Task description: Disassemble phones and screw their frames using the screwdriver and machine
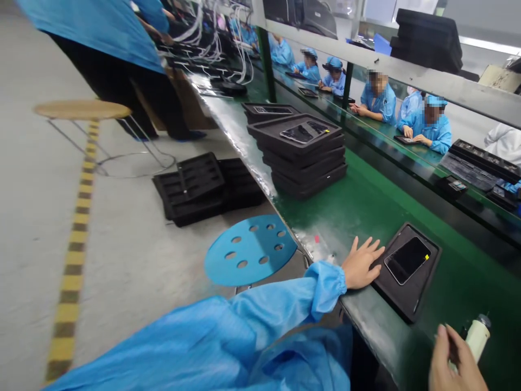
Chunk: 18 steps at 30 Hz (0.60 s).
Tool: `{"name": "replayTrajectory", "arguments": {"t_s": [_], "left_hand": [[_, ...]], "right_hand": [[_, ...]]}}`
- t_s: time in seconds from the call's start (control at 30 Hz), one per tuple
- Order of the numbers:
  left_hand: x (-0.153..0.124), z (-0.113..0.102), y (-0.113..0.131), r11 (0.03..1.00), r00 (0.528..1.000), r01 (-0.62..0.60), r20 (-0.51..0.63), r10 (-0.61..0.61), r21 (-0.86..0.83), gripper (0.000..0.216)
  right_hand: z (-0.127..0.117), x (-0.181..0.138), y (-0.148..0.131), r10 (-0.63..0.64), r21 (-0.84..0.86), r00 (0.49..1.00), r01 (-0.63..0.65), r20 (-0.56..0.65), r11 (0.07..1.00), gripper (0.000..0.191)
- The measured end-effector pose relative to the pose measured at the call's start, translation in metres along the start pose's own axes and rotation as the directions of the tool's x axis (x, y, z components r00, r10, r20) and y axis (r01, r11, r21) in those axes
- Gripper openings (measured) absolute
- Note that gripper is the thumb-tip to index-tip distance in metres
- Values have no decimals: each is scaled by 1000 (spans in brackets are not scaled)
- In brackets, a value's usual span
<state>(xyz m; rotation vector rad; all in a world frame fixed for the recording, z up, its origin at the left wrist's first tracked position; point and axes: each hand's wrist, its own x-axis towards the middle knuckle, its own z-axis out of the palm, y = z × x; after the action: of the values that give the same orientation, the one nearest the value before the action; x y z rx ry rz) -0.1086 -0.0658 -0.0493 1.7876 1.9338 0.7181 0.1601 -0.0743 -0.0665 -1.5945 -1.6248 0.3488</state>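
Note:
My left hand (361, 264) lies palm down with its fingers spread, at the left edge of a shallow black tray (415, 301) on the green bench. In that tray sits a smartphone (408, 260), dark screen up, with a small yellow sticker near its right corner. At the lower right, my right hand (458, 361) is curled around a pale electric screwdriver (477, 338), whose bit end points up and away. Thumb and forefinger come close together in front of the handle; the other fingers are mostly hidden.
Further along the bench (378, 190) stands a stack of black trays (305, 163) with a phone on top. A blue stool (252, 250) is beside the bench, and black trays (199, 184) lie on the floor. Co-workers (431, 125) sit across; another person (101, 43) stands upper left.

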Motion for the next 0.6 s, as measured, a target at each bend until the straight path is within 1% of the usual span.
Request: {"name": "replayTrajectory", "arguments": {"t_s": [0.03,0.07,0.13,0.17,0.2,0.3,0.33,0.4,0.43,0.5,0.57,0.6], "left_hand": [[0,1,-1,1000,1000,-19,2,19,-15,63],[0,2,-1,999,999,-36,4,37,-25,65],[1,3,-3,998,998,-64,24,65,-18,66],[2,4,-4,997,996,-77,46,77,-8,66],[1,4,-5,996,993,-89,72,88,0,65],[-3,-1,-11,993,982,-121,147,122,-16,62],[-5,-4,-14,991,980,-128,146,133,-42,61],[-12,-12,-19,985,986,-133,83,143,-111,62],[-15,-16,-21,983,991,-121,36,127,-140,63],[-21,-23,-24,989,996,-33,-84,22,-141,62],[-24,-28,-25,991,977,113,-174,-124,-75,52],[-26,-29,-25,985,963,168,-206,-174,-45,46]], "right_hand": [[10,2,-10,-17,-41,1000,18,13,999,52],[20,4,-17,-34,-84,998,39,61,996,58],[34,8,-22,-64,-175,980,97,186,980,68],[38,8,-21,-81,-203,970,130,230,971,71],[41,7,-20,-100,-210,965,153,243,966,72],[44,-8,-21,-141,-167,974,171,177,971,68],[44,-17,-25,-154,-135,974,176,164,975,65],[45,-34,-37,-207,-42,964,217,169,975,59],[47,-42,-43,-248,17,951,250,183,968,56],[53,-54,-55,-322,140,921,297,221,945,50],[59,-60,-61,-346,231,903,291,253,928,47],[62,-61,-62,-340,260,903,274,261,926,47]]}}
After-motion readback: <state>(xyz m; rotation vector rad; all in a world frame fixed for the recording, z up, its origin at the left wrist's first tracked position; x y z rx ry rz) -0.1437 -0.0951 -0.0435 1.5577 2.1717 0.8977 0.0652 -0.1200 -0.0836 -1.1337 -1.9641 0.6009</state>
